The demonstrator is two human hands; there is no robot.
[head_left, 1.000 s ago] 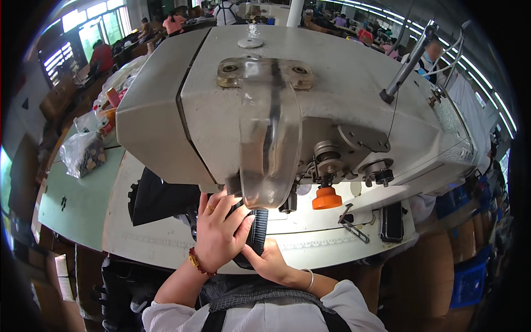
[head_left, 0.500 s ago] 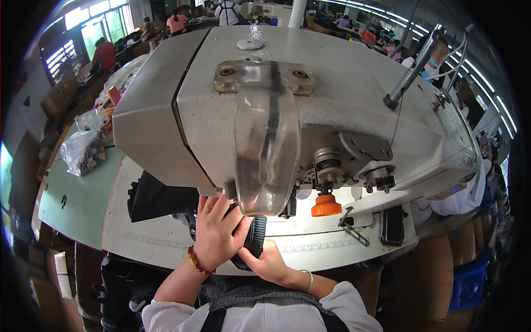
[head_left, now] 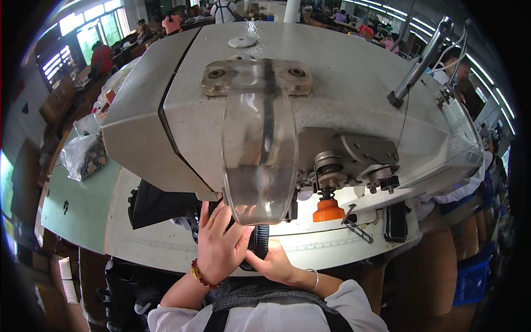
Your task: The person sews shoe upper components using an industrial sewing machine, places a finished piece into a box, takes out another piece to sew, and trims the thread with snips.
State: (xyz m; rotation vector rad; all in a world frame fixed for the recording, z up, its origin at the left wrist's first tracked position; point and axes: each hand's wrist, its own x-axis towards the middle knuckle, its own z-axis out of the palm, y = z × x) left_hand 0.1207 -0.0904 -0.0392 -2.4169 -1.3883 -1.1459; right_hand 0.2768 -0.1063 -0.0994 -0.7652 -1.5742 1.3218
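Observation:
My left hand [head_left: 217, 243] lies with its fingers stretched out and pressed flat, the tips near the sewing machine's [head_left: 354, 83] needle area. Under and beside it is black work, a piece with a ribbed edge [head_left: 261, 241]. My right hand [head_left: 275, 262] grips the near end of that ribbed-edged piece, thumb on top and the other fingers mostly hidden beneath it. Farther left, a black fabric part [head_left: 161, 206] spreads over the machine bed. A clear plastic guard [head_left: 259, 166] hangs before the needle area, and the stitching point is hidden.
An orange knob [head_left: 328, 211] hangs under the machine arm. Small metal tools [head_left: 358, 229] and a black oblong case [head_left: 395, 222] lie on the bed's right. A printed ruler strip [head_left: 321, 243] runs along the front. At left, a plastic bag [head_left: 83, 155] sits on a green tabletop [head_left: 83, 205].
The whole view has shifted slightly, with the machine head now a little larger and lower. Both hands keep nearly the same place and hold on the black piece.

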